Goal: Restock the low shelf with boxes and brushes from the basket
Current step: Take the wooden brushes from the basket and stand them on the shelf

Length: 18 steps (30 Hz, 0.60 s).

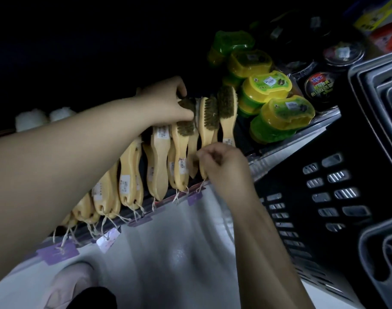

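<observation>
Several wooden-handled brushes [158, 159] with dark bristles stand in a leaning row on the low shelf [279, 143], strings and tags hanging over its front edge. My left hand [168, 103] reaches deep into the row and grips the bristle head of one brush [187, 105]. My right hand [221, 166] pinches the handle end of another brush [207, 121] near the shelf edge. Right of the brushes sit green and yellow plastic boxes [286, 114]. The black basket [324, 190] stands at the right.
Round black tins [319, 85] lie behind the green boxes. Purple price tags [56, 253] line the shelf front. White rounded items [30, 119] sit far left in the dark. Grey stacked bins [382, 85] rise at right. A pale glossy floor [168, 253] lies below.
</observation>
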### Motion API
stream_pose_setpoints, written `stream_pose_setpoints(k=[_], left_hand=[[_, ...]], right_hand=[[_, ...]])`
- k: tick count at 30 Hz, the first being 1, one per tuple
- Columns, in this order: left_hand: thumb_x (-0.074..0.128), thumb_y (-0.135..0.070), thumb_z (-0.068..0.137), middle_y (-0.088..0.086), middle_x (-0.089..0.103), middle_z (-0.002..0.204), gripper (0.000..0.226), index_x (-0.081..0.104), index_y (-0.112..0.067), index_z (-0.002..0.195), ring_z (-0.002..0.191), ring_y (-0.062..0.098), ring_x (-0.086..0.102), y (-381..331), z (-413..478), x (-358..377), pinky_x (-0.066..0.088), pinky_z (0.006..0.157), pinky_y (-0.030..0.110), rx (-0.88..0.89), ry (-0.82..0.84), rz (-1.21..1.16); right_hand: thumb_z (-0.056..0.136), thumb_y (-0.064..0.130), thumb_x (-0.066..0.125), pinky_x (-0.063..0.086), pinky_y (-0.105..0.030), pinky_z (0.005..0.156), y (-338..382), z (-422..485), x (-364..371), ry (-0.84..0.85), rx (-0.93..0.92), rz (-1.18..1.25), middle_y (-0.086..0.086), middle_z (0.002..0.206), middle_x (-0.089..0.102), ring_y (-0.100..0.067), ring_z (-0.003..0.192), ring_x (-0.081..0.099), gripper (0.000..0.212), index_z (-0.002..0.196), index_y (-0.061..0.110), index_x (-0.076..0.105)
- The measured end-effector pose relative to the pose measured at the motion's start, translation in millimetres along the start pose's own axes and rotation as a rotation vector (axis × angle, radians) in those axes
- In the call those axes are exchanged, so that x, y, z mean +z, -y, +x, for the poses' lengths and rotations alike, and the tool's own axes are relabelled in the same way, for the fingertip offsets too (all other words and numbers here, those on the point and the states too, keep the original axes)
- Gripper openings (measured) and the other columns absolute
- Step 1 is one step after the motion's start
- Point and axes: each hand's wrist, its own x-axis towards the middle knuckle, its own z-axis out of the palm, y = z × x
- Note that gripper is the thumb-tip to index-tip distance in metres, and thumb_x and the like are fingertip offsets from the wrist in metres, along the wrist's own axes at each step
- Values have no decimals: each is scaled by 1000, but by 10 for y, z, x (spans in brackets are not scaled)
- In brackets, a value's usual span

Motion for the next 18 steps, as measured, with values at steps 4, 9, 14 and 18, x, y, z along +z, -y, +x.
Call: stream_pose_setpoints(k=[4,9,14,18], left_hand=[[71,-17,79,5,56,115,45,51,-18,120,103,19,55,107,-41,-121,46,91,32,32,87,-229],[66,-16,85,-1,55,123,43,52,-21,125,115,12,51,159,-150,-223,39,96,23,105,111,-294],[67,-29,84,0,47,139,62,41,-22,139,121,13,45,196,-190,-142,35,89,20,130,4,41],[73,-30,78,6,41,142,72,38,-21,141,124,26,43,238,-208,-90,36,92,32,112,33,325]], right_hand=[[88,30,61,51,-28,64,119,-62,214,119,-55,-85,2,82,66,-13,74,60,20,93,11,66],[90,27,59,50,-31,66,123,-34,322,128,32,-39,2,78,60,-15,73,60,16,93,12,56],[91,26,58,37,-20,59,86,104,206,-63,52,4,17,71,54,-4,68,53,6,93,20,57],[92,25,55,37,-21,62,84,112,250,-42,29,-130,4,77,61,-13,73,54,15,97,15,65]])
